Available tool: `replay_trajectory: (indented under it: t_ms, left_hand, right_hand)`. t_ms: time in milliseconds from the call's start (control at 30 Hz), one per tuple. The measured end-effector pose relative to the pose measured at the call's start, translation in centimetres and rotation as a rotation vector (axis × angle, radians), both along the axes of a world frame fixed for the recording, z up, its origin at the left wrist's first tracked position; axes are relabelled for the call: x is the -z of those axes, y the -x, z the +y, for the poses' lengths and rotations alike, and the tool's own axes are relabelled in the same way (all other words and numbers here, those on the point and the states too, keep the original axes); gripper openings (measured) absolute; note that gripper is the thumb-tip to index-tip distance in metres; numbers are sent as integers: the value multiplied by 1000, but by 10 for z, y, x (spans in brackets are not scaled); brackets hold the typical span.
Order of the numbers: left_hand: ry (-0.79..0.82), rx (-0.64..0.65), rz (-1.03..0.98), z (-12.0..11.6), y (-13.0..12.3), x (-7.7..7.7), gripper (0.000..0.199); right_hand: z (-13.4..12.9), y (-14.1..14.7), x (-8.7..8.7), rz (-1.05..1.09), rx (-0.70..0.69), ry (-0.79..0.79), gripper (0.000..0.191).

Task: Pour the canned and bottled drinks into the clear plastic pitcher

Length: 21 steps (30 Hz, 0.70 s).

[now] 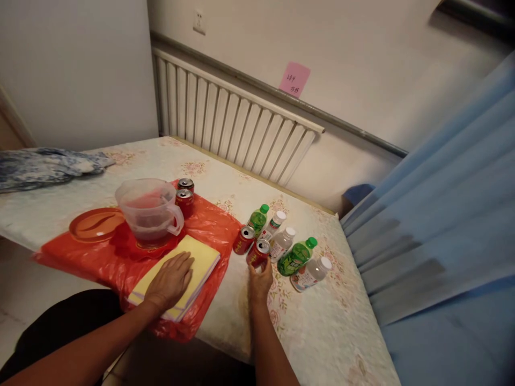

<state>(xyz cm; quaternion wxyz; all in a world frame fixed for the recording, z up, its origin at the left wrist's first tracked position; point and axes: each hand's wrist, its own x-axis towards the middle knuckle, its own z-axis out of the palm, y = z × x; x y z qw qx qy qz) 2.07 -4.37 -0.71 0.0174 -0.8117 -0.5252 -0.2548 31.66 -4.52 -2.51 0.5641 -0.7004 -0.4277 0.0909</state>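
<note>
My left hand (172, 279) lies flat on a stack of yellow paper (201, 254), its fingers stretched out. The stack rests on a red plastic bag (217, 220) spread over the table. My right hand (260, 280) grips the lower part of a red drink can (259, 253), which stands upright with its top showing. Touching or close beside it is another red can (243, 240). Behind and to the right stand green-capped bottles (296, 258) and white-capped clear bottles (310, 274). The underside of the gripped can is hidden by my fingers.
A clear plastic jug (147, 214) with some liquid stands on the bag, next to an orange lid (96, 225) and two more cans (185, 203). Patterned cloth (48, 167) lies at the far left. A radiator (233, 118) lines the wall; a blue curtain (442, 214) hangs right.
</note>
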Motion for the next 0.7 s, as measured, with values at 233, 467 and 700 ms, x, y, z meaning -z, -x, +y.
replay_trajectory:
  t_ms: [233,467,700]
  left_hand:
    - [9,-2,-27,0,-1,-2,42]
    - [-6,-16,-26,-1,-2,-1,41]
    - [-7,-11,0,-1,-2,-1,42]
  right_hand:
    - [2,-1,0,-20,34,68,64]
    - [7,1,-5,-53,56,79,63]
    - [9,-1,0,-56,27,41,66]
